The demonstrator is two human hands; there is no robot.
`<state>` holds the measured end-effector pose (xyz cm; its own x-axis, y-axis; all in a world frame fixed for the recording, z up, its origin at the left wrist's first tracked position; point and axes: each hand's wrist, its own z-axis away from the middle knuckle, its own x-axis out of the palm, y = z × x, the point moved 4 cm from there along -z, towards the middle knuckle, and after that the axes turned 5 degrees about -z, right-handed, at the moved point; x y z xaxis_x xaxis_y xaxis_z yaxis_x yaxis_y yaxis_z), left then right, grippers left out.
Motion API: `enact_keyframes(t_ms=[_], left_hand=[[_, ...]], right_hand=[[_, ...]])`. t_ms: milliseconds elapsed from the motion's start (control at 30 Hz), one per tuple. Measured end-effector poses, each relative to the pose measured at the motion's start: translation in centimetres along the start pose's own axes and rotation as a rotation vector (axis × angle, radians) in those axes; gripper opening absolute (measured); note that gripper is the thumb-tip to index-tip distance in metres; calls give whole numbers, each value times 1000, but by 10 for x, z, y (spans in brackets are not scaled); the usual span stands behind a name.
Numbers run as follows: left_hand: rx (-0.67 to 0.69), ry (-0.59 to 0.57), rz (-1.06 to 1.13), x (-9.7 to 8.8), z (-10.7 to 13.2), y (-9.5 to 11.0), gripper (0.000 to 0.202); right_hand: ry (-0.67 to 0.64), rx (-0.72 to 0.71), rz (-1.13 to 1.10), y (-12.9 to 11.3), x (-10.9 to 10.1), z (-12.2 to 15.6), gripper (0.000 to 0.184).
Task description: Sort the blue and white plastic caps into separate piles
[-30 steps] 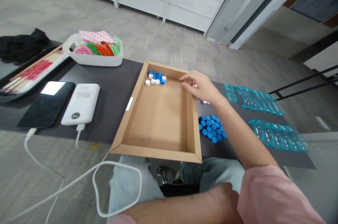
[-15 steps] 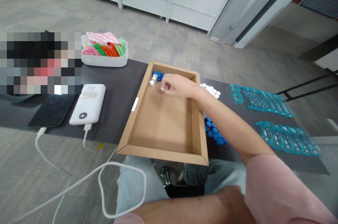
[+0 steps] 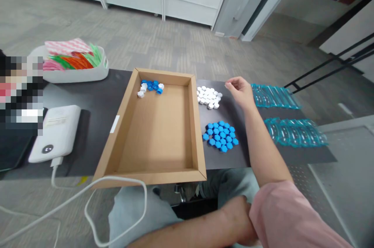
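Observation:
My right hand [image 3: 240, 91] hovers over the black table [image 3: 96, 100], just right of a pile of white hexagonal pieces [image 3: 209, 97]. Its fingers are loosely curled and apart, with nothing in them. A pile of blue hexagonal pieces [image 3: 220, 136] lies nearer to me, left of my forearm. The shallow cardboard tray [image 3: 195, 123] holds a small cluster of blue and white pieces [image 3: 150, 86] in its far left corner. My left hand [image 3: 238, 217] rests on my lap, its fingers hidden under my right arm's pink sleeve.
Two sheets of teal plastic strips [image 3: 273, 96] [image 3: 295, 133] lie at the table's right end. A white power bank [image 3: 57, 131] with a white cable [image 3: 87, 197] sits at the left. A white basket [image 3: 73, 73] of coloured packets stands at the far left.
My right hand has left the tray's far left corner and moved right, past the tray wall, to beside the white pile. The view has shifted right.

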<state>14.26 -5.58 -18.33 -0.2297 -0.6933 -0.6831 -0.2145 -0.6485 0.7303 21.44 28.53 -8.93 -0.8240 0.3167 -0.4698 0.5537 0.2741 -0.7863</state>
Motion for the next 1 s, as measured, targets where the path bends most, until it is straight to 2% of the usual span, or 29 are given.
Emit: enact_keyframes(t_ms=[100, 167, 267, 433, 600, 700, 1000], left_hand=[[-52, -114, 130, 21, -5, -9, 34], [-114, -114, 149, 28, -8, -13, 40], [-131, -115, 141, 35, -13, -12, 44], [-147, -83, 44, 31, -11, -2, 47], [-144, -78, 14, 22, -5, 5, 47], [-137, -93, 18, 21, -4, 5, 46], [-156, -63, -88, 22, 1, 11, 41]], right_hand=[[-76, 40, 11, 9, 11, 4, 24], [-118, 55, 34, 11, 16, 6, 24], [-165, 61, 84, 14, 21, 6, 25], [-140, 47, 119, 16, 22, 3, 26], [-269, -33, 98, 6, 35, 9, 27], [-298, -39, 90, 4, 39, 10, 28], [-210, -19, 171, 19, 30, 2, 20]])
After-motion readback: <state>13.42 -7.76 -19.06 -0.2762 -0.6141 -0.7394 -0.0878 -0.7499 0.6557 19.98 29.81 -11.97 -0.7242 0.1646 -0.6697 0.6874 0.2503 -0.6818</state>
